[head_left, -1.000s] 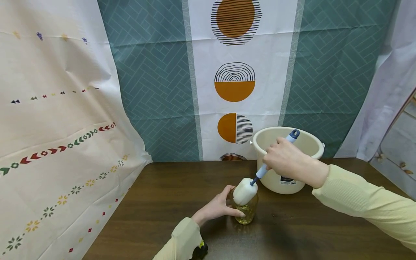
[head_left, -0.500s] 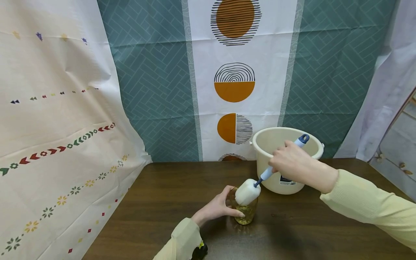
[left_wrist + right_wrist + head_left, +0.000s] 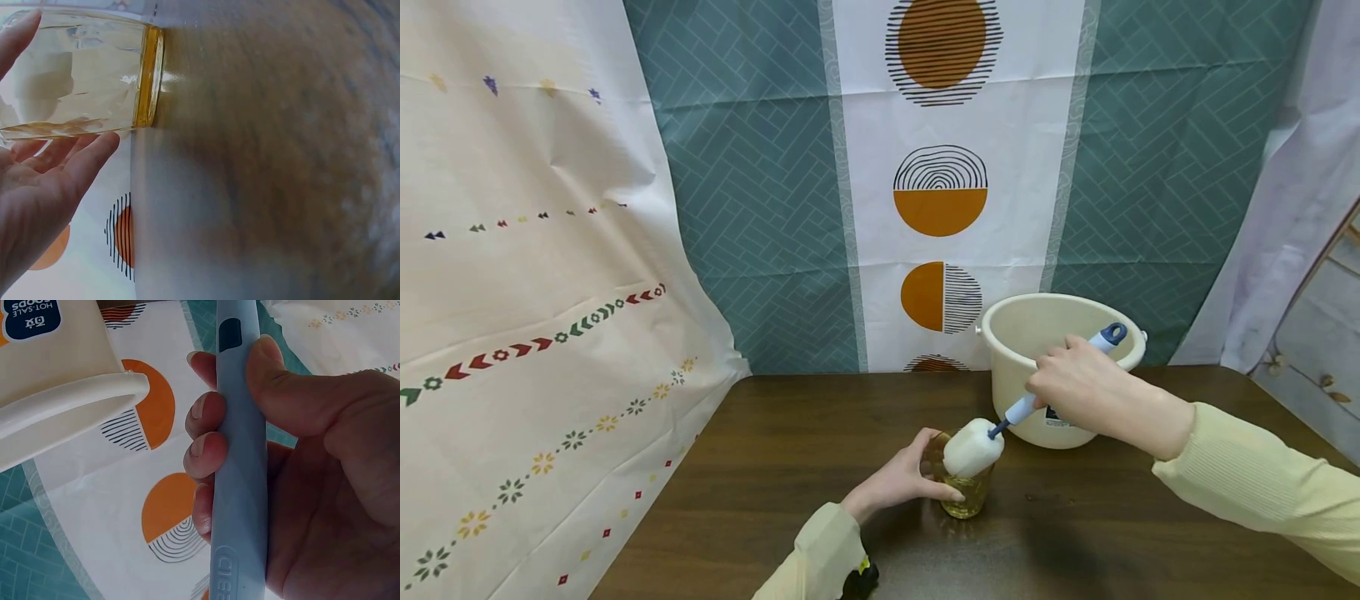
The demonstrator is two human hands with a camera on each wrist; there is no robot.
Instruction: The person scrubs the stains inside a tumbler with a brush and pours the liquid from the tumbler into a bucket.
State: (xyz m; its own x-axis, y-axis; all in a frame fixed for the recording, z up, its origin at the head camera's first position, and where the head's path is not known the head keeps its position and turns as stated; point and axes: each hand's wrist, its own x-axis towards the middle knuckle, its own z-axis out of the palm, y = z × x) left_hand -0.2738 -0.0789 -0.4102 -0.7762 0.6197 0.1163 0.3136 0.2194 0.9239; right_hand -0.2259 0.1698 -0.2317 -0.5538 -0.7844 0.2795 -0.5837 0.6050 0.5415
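An amber glass cup (image 3: 967, 497) stands upright on the brown wooden table, and my left hand (image 3: 904, 478) grips it around its left side. In the left wrist view the thumb and fingers lie on opposite sides of the clear yellow glass (image 3: 94, 75). My right hand (image 3: 1078, 385) holds a sponge brush by its light blue handle (image 3: 240, 456), fingers and thumb wrapped around it. The white sponge head (image 3: 973, 450) sits tilted in the mouth of the cup, its upper end leaning right above the rim. The handle slants up to the right, ending in a dark blue loop (image 3: 1113, 333).
A cream bucket (image 3: 1011, 367) stands behind the cup to the right, partly covered by the right hand. A patterned curtain (image 3: 775, 208) hangs along the table's back edge, and a cream printed cloth (image 3: 550, 333) hangs at the left.
My right hand has moved right and slightly down, so the brush handle leans further over. The sponge head has shifted a little to the right in the cup. The left hand keeps its place.
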